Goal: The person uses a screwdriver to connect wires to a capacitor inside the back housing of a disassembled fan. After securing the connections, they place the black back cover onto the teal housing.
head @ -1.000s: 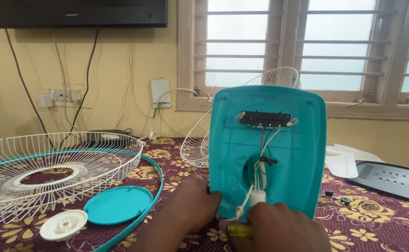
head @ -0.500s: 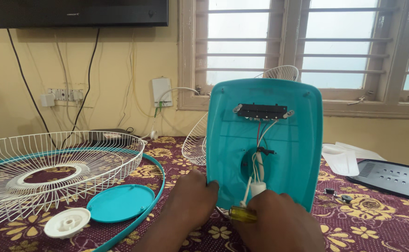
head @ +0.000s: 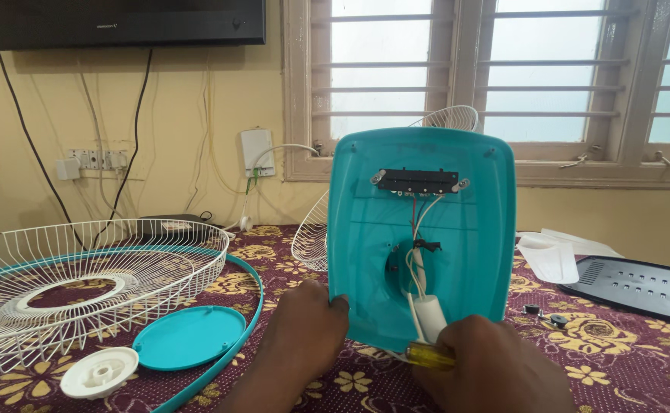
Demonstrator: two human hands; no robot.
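Teal plastic fan base [head: 457, 199] stands upright on the tabletop [head: 625, 359], underside and wiring facing the person, steadied by the left hand [head: 304, 336] gripping its lower edge while the right hand [head: 488, 367] closes around a yellow-handled screwdriver [head: 429, 355].

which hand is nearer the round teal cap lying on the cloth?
Left. The left hand grips the lower left edge of the upright teal fan base, just right of the teal cap. The right hand, holding a yellow-handled screwdriver, sits farther right.
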